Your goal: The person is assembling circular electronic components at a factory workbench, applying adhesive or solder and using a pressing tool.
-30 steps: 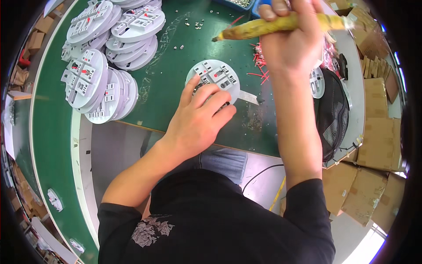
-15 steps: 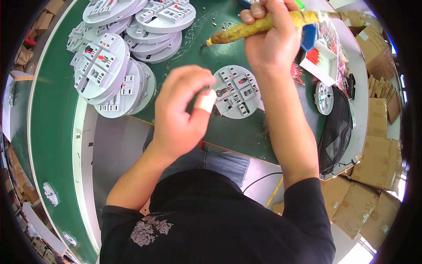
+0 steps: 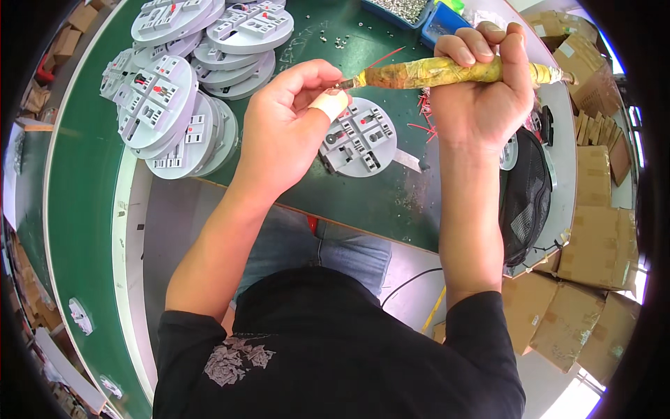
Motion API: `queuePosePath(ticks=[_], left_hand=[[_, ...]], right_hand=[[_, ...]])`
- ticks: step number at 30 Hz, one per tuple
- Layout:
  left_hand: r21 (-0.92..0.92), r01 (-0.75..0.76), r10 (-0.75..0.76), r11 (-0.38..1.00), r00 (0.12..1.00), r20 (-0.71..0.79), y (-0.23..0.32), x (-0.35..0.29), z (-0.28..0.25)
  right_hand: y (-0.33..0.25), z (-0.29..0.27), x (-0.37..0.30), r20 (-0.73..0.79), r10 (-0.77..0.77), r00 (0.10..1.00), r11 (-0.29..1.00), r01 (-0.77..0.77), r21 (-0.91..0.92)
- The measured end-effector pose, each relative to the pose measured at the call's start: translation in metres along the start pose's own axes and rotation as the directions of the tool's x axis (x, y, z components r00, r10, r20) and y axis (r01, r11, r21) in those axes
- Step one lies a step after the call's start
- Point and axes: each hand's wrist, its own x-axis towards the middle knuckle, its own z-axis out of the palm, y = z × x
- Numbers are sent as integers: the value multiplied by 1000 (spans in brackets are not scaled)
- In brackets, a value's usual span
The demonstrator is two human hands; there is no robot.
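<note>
My right hand (image 3: 481, 91) grips a yellow tape-wrapped screwdriver (image 3: 433, 71), held level above the green table (image 3: 84, 188) with its tip pointing left. My left hand (image 3: 289, 122) is raised to that tip, thumb and taped forefinger pinched at it; whatever sits between them is too small to see. Below the hands lies a round grey plastic plate (image 3: 363, 140) with ribs and small red parts, partly hidden by my left hand.
Stacks of the same grey round plates (image 3: 188, 84) fill the table's far left. A blue bin of screws (image 3: 412, 8) stands at the back, red wires (image 3: 422, 115) lie beside the plate, and cardboard boxes (image 3: 590, 230) sit at the right beside a black mesh item (image 3: 523, 195).
My left hand left the grey plate, rose and came to the screwdriver's tip. My right hand lowered the screwdriver and brought it level.
</note>
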Motion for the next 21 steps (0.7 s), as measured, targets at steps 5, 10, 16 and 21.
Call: queuePosePath(ticks=[5, 10, 16, 21], left_hand=[[-19, -9, 9, 1000, 1000, 13, 2, 1, 10], [-24, -17, 17, 1000, 1000, 1, 1, 2, 16], [1, -22, 21, 1000, 999, 32, 0, 2, 19], [135, -125, 120, 983, 992, 43, -3, 2, 23]], right_hand=[[-15, -2, -7, -24, -40, 999, 999, 40, 11], [-23, -3, -12, -29, -64, 998, 997, 65, 31], [-30, -5, -16, -16, -70, 997, 997, 71, 38], [-28, -3, -20, -1, -89, 996, 996, 89, 13]])
